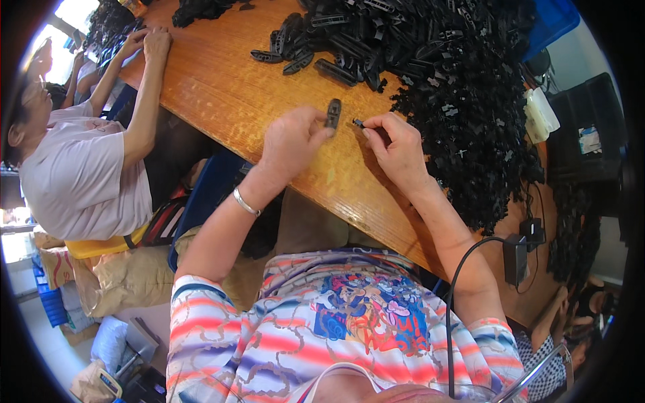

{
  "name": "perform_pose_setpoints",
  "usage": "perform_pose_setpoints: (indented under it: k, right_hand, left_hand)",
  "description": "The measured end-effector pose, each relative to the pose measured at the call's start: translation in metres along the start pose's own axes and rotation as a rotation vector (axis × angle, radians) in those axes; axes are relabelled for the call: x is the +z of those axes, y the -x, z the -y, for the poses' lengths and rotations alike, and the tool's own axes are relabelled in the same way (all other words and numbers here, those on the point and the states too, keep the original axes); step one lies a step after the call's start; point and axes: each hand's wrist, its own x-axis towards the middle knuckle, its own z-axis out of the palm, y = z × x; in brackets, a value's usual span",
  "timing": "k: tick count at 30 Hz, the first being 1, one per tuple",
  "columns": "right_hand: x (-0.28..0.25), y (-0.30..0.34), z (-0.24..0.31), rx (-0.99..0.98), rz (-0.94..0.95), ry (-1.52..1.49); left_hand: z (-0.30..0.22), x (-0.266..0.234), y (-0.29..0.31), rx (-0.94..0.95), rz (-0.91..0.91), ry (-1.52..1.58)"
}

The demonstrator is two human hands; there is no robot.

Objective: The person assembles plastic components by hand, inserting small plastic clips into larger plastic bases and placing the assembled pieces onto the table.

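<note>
Over the wooden table (222, 94), my left hand (290, 140) grips a long, dark oval plastic part (333, 114) upright between thumb and fingers. A short gap to the right, my right hand (396, 144) pinches a small black plastic piece (359, 123) at its fingertips. The two pieces are apart, and the small one's exact shape is hard to make out. Beyond my hands lies a heap of long black plastic parts (349, 43), similar in shape to the one in my left hand. Right of my right hand spreads a pile of small black pieces (470, 134).
A blue bin (554, 27) stands at the far right, near a pale plastic container (539, 115). A black cable with an adapter (515, 260) hangs at the right table edge. To the left another person (87, 161) sits working at the same table. Brown sacks (131, 279) lie behind them.
</note>
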Motion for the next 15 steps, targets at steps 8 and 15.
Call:
perform_pose_setpoints:
  k: [8, 15]
  right_hand:
    - [0.002, 0.003, -0.001, 0.051, -0.059, -0.06]
    - [0.008, -0.001, 0.001, -0.021, -0.071, -0.01]
  left_hand:
    - [-0.021, 0.004, -0.006, 0.112, -0.177, -0.102]
    - [0.0, 0.004, -0.028, 0.151, -0.035, -0.11]
